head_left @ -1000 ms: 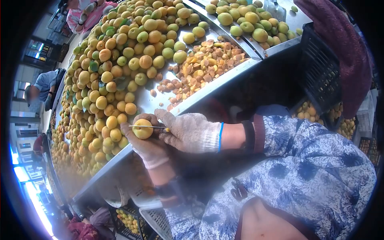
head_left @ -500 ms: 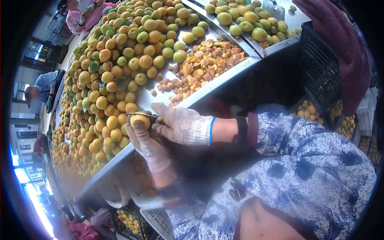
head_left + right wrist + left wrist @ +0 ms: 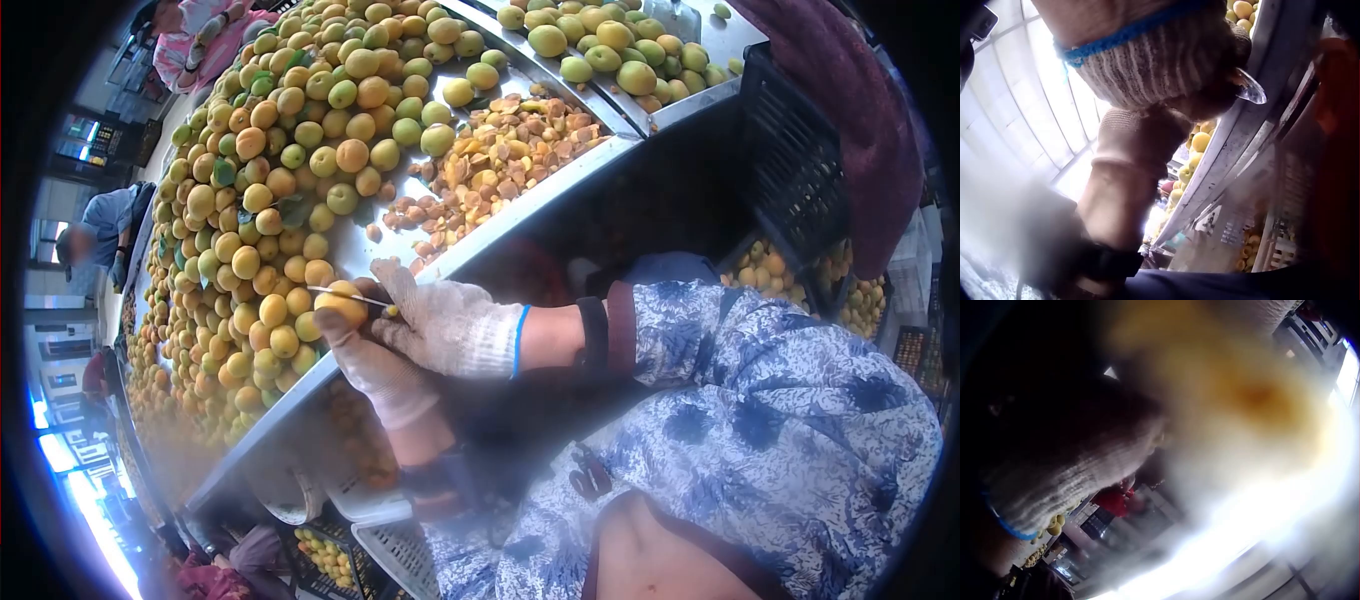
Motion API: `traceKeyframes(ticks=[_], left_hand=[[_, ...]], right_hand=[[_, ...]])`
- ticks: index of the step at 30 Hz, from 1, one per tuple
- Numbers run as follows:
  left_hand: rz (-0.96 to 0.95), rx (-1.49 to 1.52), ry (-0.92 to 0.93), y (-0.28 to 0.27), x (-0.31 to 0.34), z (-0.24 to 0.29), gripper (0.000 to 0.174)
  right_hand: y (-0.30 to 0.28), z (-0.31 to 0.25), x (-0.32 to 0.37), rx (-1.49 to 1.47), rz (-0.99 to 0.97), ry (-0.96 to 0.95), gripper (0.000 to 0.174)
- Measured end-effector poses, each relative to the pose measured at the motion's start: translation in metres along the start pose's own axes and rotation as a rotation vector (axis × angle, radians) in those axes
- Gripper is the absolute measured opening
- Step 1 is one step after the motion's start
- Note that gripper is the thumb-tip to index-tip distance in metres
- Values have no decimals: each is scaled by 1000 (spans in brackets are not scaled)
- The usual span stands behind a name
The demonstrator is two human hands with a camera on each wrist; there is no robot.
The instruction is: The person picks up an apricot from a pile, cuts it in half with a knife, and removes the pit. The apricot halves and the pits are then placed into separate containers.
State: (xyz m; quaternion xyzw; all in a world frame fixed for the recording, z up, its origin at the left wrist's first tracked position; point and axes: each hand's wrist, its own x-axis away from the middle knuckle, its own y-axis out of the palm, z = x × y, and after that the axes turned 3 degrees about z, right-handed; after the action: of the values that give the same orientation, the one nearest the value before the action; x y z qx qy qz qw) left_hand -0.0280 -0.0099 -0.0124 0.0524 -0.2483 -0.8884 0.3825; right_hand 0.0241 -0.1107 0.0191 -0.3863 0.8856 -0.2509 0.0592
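Note:
In the head view a yellow-orange apricot (image 3: 341, 307) sits in the fingers of my gloved left hand (image 3: 380, 378). My gloved right hand (image 3: 450, 325), with a blue-edged cuff, grips a small knife (image 3: 322, 291) whose thin blade lies across the fruit. Both hands meet just over the metal table's near edge. The right wrist view catches the shiny knife blade (image 3: 1251, 87) sticking out past the right glove, with the left glove (image 3: 1141, 134) right beneath it. A yellow-orange blur fills much of the left wrist view.
A large heap of apricots (image 3: 245, 262) covers the metal table (image 3: 520, 222). Beside it lies a pile of orange-brown pieces (image 3: 480, 165). More fruit (image 3: 610, 45) sits behind a metal divider. Black crates (image 3: 800, 160) stand at right; a white basket (image 3: 395, 550) is below. Other people are at left.
The apricot has turned in the left fingers, and the blade now crosses it at a slant. The left finger that lay over the fruit has moved down. The right hand stays on the knife.

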Motion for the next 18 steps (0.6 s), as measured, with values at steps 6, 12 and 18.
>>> traceKeyframes(ticks=[6, 12, 18], left_hand=[[121, 169, -148, 7, -1, 0, 71], [131, 11, -123, -7, -9, -1, 71], [80, 121, -159, 2, 0, 4, 69]], right_hand=[[12, 12, -1, 34, 10, -46, 59], [9, 6, -5, 73, -35, 14, 57], [6, 11, -4, -24, -19, -59, 54]])
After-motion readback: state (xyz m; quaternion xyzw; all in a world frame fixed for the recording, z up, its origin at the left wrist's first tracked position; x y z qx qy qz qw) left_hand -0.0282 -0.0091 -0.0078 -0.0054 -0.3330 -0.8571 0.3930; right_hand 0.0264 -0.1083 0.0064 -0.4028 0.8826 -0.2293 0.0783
